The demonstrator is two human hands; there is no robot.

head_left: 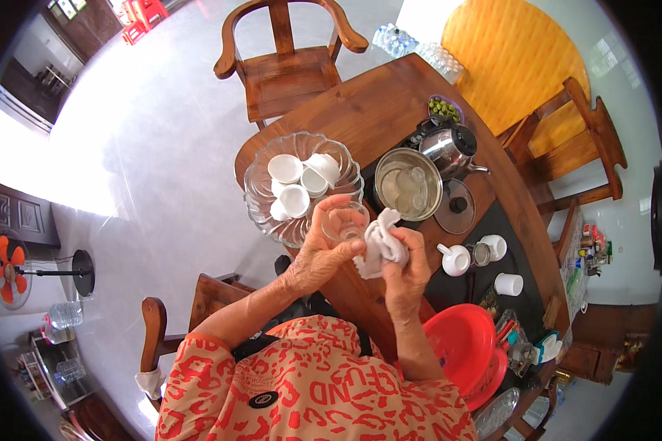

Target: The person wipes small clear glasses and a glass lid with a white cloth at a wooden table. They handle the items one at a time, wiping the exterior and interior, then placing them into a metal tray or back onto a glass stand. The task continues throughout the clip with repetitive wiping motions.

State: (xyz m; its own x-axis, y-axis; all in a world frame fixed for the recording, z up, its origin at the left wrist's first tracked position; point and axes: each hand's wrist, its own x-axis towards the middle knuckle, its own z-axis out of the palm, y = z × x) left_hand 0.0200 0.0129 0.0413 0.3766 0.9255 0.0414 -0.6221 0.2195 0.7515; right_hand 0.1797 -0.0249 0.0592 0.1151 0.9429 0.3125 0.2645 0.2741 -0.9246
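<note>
My left hand point(318, 253) is closed around a small clear glass cup point(343, 223), held above the table's near edge. Close beside it, my right hand point(408, 268) grips a bunched white cloth point(382, 242), which is at the cup's right side; whether cloth and glass touch I cannot tell. Just beyond my left hand stands a large scalloped glass bowl point(258, 192) with several white cups point(285, 168) heaped in it. Past the cloth, a steel pot point(382, 197) holds water and clear glass cups point(413, 185).
A steel kettle point(449, 151) and a glass lid point(456, 208) sit by the pot. To the right are a white teapot point(455, 259), a white cup point(508, 284) and red basins point(460, 338). Wooden chairs point(290, 70) stand around the table point(368, 99).
</note>
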